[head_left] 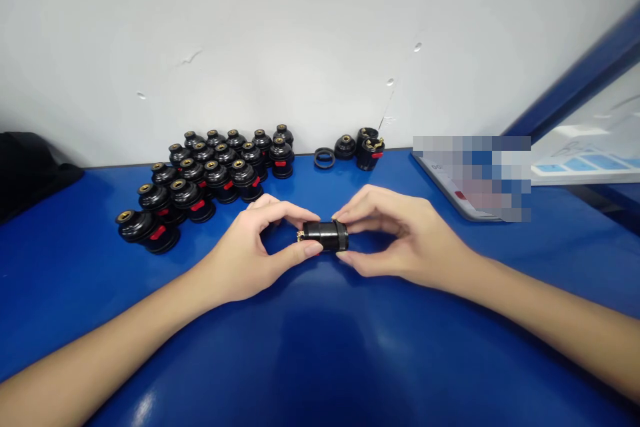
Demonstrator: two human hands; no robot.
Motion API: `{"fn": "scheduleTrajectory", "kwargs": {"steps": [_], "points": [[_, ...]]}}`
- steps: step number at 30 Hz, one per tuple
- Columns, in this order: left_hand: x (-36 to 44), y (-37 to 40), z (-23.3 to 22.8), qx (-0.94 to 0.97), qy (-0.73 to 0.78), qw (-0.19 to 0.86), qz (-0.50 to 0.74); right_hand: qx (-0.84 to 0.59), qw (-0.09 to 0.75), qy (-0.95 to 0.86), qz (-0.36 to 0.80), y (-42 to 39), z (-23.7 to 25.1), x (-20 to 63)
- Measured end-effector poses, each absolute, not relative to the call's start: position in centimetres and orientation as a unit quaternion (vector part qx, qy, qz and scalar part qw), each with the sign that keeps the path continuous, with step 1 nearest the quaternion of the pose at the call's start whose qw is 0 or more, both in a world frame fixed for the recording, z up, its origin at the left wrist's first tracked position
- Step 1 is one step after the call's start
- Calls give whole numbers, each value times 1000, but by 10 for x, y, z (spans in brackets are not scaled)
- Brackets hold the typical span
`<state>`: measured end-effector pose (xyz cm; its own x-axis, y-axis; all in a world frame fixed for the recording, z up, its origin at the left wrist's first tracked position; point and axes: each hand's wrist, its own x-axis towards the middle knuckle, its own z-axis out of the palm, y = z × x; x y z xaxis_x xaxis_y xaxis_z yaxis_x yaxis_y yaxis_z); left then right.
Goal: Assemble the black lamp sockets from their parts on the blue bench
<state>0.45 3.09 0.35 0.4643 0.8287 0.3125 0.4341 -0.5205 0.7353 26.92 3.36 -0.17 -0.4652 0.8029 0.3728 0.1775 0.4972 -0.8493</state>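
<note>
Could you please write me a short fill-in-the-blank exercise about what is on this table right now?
1. The black socket is held by ____ hands, the left hand and the right hand.
2. The table is coloured ____.
3. The group of sockets stands to the person's ____.
4. The loose black ring lies near the ____ wall.

Missing words: both; blue; left; white

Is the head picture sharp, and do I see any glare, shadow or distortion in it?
Head view: the hands and the black part they hold are sharp; soft glare patches lie on the blue table, with a dark shadow below the hands; the table edge bows, a wide-lens distortion; one patch at right is pixelated.
</note>
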Motion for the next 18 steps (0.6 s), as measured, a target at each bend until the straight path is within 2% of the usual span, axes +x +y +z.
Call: {"fn": "scheduleTrajectory", "kwargs": {"steps": [8, 18], "points": [[7, 31, 2, 810, 382, 239, 376, -325, 438, -748, 378, 35, -3, 267], [8, 30, 1, 839, 356, 153, 381, -346, 379, -840, 178, 30, -4, 268]]}}
